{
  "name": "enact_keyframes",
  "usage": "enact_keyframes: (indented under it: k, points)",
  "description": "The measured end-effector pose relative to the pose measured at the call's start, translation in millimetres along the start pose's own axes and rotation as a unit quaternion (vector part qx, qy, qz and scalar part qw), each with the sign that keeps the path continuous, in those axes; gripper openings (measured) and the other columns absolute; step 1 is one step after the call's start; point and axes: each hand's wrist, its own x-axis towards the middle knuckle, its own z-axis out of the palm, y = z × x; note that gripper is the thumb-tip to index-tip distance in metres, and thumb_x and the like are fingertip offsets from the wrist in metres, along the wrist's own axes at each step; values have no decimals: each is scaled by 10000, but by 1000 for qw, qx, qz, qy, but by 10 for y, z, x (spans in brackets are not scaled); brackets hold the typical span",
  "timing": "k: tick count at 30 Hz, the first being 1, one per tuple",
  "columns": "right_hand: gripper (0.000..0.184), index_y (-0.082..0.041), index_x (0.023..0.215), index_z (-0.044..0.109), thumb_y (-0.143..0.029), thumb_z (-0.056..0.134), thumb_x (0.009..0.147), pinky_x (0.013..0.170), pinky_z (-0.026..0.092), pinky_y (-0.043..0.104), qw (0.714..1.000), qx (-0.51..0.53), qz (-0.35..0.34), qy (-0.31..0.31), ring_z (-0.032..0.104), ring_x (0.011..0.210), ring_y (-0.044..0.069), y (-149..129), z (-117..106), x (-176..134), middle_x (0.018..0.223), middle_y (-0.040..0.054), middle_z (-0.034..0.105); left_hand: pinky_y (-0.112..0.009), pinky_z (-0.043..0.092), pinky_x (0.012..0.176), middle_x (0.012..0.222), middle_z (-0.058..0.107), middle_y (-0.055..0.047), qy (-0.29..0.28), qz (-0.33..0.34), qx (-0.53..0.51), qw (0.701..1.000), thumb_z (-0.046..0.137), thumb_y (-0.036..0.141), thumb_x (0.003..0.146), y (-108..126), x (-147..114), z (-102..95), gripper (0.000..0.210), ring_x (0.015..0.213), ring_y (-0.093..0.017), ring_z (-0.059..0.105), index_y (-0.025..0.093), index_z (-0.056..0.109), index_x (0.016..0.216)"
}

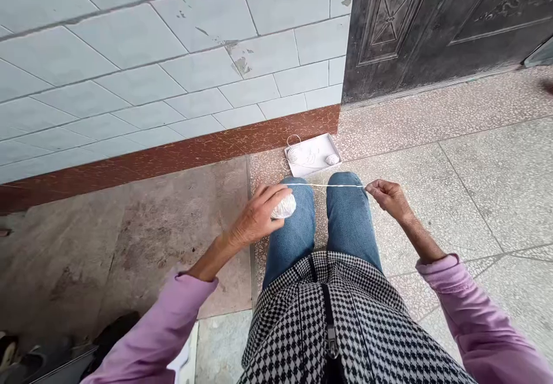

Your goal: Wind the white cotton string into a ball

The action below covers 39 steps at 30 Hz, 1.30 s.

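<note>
My left hand (259, 214) is closed around a ball of white yarn (284, 206) above my left knee. From the ball a strand of white yarn (332, 185) runs taut across both knees to my right hand (389, 195). There, the thumb and fingers pinch the strand just beyond my right knee. Past my knees, on the floor, lies a shallow white box (309, 168). In it are a larger white yarn ball (295, 154) at the left, a smaller yarn ball (332, 159) at the right, and loose loops of yarn.
A tiled wall (207, 79) with a red-brown base strip (173, 159) stands close in front. To the right is a dark carved door (415, 33). The floor is speckled stone (453, 200) on the right and stained slabs (164, 234) on the left. Dark objects lie at the lower left.
</note>
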Motion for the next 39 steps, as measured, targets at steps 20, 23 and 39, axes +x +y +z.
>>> enact_keyframes:
  k: [20,23,39]
  points:
    - [280,-208,835,777,-474,723,904,754,589,404,985,-120,-95,81,672,737,227,225,484,-4,866,108,764,-485,514,1245,1441,696,-117,-38,-88,-109,989,706,145,760,154,-389,194,701,1361,-317,678,210,641,1455]
    - [336,-204,838,742,-538,735,877,643,552,370,995,-63,-45,59,627,641,209,191,439,-3,730,73,704,-484,525,1226,1420,705,-114,-37,-99,-131,986,703,160,747,135,-397,160,695,1343,-318,685,205,646,1438]
    - [448,-217,787,656,-570,932,802,424,95,228,937,324,86,-96,53,495,57,-438,132,-213,575,-135,167,-518,581,1145,1429,691,-185,-58,101,107,987,690,36,803,273,-371,301,712,1270,-344,637,98,578,1503]
